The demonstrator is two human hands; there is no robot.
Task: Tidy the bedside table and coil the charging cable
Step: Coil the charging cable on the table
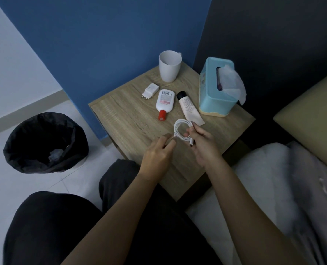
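Coiling nearly finished, the tidying looking about done

Both hands are working over the bedside table (120, 119): the right hand (204, 144) is pinching the white charging cable (179, 129), already wound into a small loop with one plug end hanging free, while the left hand (157, 153) is closing its fingers on the loop's other side. Sitting on the table are one mug (169, 66), one charger plug (150, 90), one red-capped bottle (164, 103), one tube (189, 108) and one tissue box (215, 88); one bin (44, 142) is standing on the floor
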